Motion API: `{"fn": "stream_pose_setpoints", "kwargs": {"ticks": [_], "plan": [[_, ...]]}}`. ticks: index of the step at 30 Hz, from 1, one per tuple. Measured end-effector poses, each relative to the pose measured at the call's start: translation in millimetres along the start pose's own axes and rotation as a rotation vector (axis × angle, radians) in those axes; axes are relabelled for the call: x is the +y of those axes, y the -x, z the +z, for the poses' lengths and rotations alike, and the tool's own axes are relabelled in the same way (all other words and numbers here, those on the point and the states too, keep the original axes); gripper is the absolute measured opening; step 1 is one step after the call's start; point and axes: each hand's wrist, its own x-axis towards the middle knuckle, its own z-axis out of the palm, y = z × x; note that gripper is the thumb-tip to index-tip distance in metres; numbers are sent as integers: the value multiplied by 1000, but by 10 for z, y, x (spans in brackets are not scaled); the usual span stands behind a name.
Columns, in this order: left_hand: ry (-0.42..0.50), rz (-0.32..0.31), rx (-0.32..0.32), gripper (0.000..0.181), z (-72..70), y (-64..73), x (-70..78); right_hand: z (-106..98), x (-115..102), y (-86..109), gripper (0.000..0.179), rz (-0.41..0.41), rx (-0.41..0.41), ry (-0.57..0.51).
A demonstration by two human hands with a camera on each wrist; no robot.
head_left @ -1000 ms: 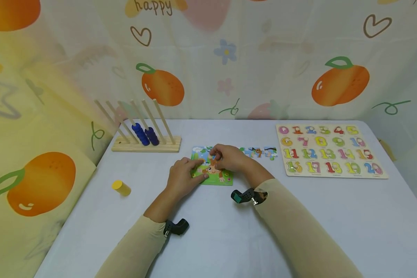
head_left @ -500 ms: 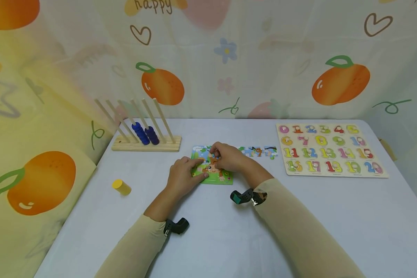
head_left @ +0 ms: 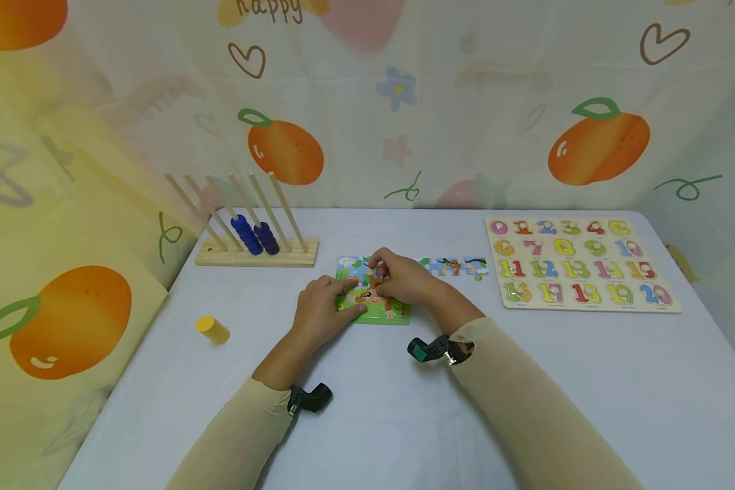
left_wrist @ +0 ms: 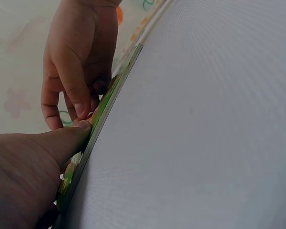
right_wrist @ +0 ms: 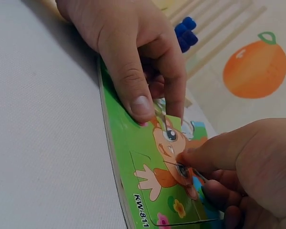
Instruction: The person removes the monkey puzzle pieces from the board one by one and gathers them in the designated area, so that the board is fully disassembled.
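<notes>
A small jigsaw puzzle (head_left: 376,316) with a monkey picture on green lies on the white table. My left hand (head_left: 320,309) rests on its left part, thumb pressing the printed face near the front edge and fingers farther back. From the other side my right hand (head_left: 404,278) reaches over the monkey. In the right wrist view the right thumb and forefinger pinch a puzzle piece (right_wrist: 182,171) showing an eye, its edge tilted up slightly from the pieces around it. The left thumb (right_wrist: 141,106) lies just beside the monkey's face (right_wrist: 165,147).
Loose puzzle pieces (head_left: 450,267) lie in a row behind the right hand. A wooden number board (head_left: 588,265) is at the right. At the back left stands a peg rack (head_left: 257,258) with blue beads (head_left: 246,235); a yellow cylinder (head_left: 212,329) is nearer at the left.
Both hands stay in nearly the same place on the puzzle. The right fingers shift only slightly at the piece.
</notes>
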Motion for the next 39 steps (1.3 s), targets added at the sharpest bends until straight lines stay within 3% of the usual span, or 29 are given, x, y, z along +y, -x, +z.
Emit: {"fn": "stream_pose_setpoints", "kwargs": {"ticks": [10, 25, 39], "plan": [[1, -26, -17, 56, 8, -30, 11, -8, 49, 3, 30, -6, 8, -156], [-7, -25, -18, 56, 18, -45, 12, -45, 39, 14, 30, 0, 81, -157], [8, -28, -19, 58, 12, -6, 5, -171, 124, 80, 36, 16, 108, -261]]}}
